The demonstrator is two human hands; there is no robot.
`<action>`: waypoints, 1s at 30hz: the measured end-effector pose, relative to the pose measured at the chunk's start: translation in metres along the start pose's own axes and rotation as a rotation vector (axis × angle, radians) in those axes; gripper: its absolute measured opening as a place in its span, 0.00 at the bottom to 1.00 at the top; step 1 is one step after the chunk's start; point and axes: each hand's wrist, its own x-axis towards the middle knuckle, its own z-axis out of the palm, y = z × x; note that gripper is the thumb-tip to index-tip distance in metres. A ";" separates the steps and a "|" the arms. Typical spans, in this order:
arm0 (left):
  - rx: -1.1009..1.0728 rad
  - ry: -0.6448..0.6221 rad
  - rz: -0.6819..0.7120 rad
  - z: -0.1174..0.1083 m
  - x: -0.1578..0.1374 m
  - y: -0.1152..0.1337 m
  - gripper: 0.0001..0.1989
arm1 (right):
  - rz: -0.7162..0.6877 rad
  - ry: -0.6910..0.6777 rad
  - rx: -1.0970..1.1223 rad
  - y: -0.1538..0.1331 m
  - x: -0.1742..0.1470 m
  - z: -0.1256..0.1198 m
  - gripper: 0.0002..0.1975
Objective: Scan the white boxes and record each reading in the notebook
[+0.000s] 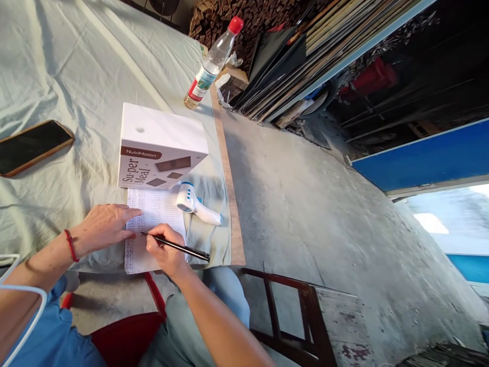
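Note:
A sheet of paper (165, 214) lies at the table's near edge, its left part densely covered with handwriting. My right hand (167, 251) grips a black pen (185, 248) over the paper, the tip pointing left onto it. Flat on the paper's left edge rests my left hand (105, 227), fingers stretched out and holding nothing; a red bracelet (71, 245) circles that wrist. Behind the paper stands a white and brown box (164, 130) marked NutriMotion. A white and blue infrared thermometer (198, 206) lies at the paper's right side.
A phone (34, 148) lies on the cloth-covered table (103, 61) at left. Near the far right edge stands a red-capped bottle (210, 63). Beyond are stacked boards (305, 61) and firewood (217, 20). A wooden stool (301, 306) stands on the concrete floor (290, 204).

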 end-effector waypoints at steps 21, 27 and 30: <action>0.044 -0.074 -0.011 -0.004 0.000 0.004 0.19 | -0.242 0.023 -0.104 0.003 0.002 0.004 0.06; 0.056 -0.100 -0.022 -0.006 0.001 0.005 0.22 | -0.323 0.108 -0.124 0.008 0.002 0.007 0.06; 0.049 -0.095 -0.027 -0.006 0.000 0.005 0.22 | -0.339 0.117 -0.132 0.007 0.002 0.007 0.06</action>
